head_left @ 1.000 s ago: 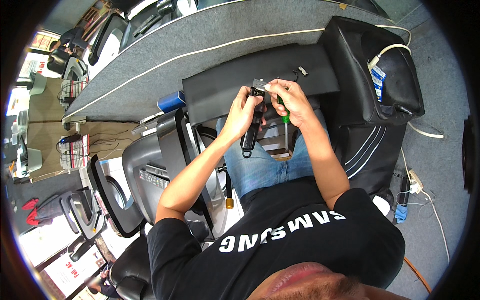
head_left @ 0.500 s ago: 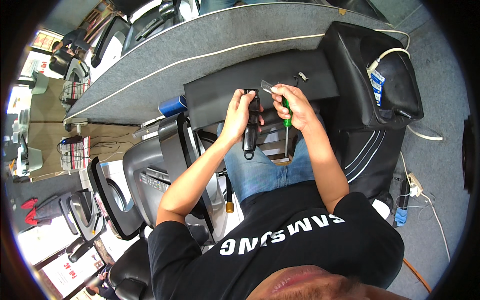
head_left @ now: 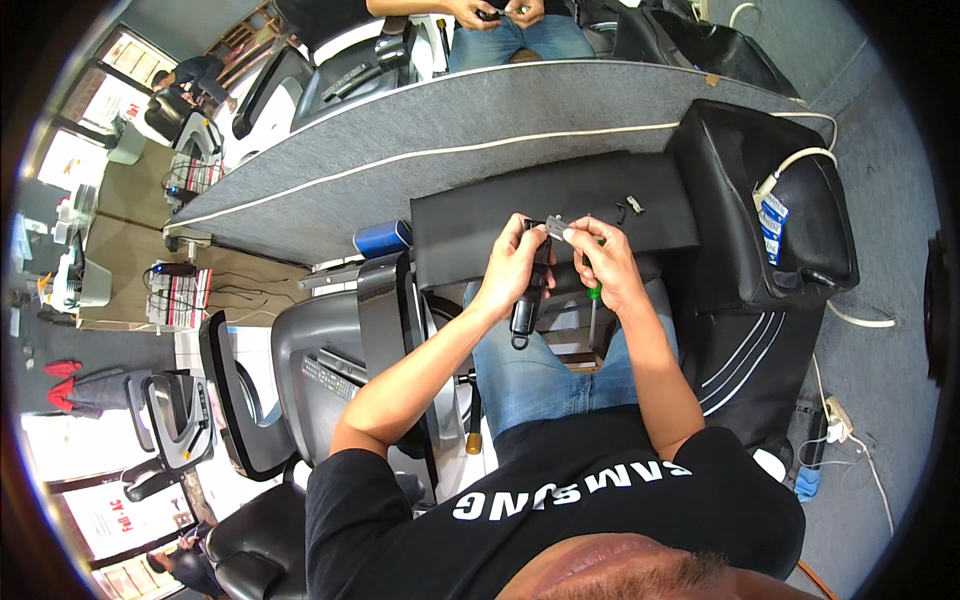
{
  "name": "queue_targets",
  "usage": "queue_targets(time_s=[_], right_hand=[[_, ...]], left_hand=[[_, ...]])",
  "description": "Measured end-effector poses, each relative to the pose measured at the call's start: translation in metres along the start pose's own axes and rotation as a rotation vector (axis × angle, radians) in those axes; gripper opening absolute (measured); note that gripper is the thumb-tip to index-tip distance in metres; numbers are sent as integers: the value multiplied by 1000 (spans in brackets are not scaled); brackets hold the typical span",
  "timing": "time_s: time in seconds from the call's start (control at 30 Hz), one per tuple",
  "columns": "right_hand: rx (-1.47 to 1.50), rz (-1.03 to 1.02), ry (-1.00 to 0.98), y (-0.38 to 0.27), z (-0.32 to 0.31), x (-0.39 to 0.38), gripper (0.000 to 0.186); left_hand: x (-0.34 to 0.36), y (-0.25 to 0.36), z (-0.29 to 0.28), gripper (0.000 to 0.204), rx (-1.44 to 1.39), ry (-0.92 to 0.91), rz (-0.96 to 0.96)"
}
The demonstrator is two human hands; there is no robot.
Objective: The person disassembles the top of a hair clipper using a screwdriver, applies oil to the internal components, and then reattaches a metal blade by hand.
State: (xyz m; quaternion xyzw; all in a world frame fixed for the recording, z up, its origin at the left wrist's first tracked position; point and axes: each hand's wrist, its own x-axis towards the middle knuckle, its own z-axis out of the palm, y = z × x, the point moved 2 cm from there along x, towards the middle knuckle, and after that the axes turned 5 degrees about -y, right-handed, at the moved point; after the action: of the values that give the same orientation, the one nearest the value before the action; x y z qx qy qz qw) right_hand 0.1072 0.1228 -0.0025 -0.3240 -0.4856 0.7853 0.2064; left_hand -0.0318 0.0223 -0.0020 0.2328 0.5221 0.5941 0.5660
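Note:
My left hand (head_left: 508,268) is closed around the body of a black hair clipper (head_left: 523,320), its cutting end pointing away from me and its hanging loop toward me. Between the fingertips of my right hand (head_left: 615,268) is a small metal clipper blade (head_left: 556,228), right at the clipper's head; I cannot tell whether it is seated there. The same hand keeps a green-handled screwdriver (head_left: 594,293) in its palm, shaft pointing back toward my lap. Beyond my hands, small metal and black parts (head_left: 634,205) lie on a black padded bench (head_left: 460,230).
A blue cylinder (head_left: 383,239) lies left of the bench. A black chair (head_left: 310,330) with a remote control (head_left: 330,378) on its seat stands at my left. To the right, a white cable (head_left: 795,158) and a blue-white packet (head_left: 771,228) rest on a black padded block. A mirror spans the far side.
My right hand has brought the metal blade leftward to the clipper's head, the screwdriver still in its palm. The view has tilted up, and my hands' reflection now shows in the mirror.

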Motion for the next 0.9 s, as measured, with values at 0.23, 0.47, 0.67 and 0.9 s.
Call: queue_targets(time_s=[0.23, 0.47, 0.67, 0.9], right_hand=[[38, -43, -14, 6, -3, -5, 11], [-65, -109, 89, 3, -2, -14, 11], [-93, -134, 78, 8, -6, -24, 11], [-85, -69, 88, 16, -8, -34, 14]], left_hand=[[-1, -2, 2, 18, -15, 9, -41], [-5, 0, 8, 36, -11, -19, -37], [-4, 0, 11, 37, 44, 16, 71], [-3, 0, 12, 39, 0, -6, 141]])
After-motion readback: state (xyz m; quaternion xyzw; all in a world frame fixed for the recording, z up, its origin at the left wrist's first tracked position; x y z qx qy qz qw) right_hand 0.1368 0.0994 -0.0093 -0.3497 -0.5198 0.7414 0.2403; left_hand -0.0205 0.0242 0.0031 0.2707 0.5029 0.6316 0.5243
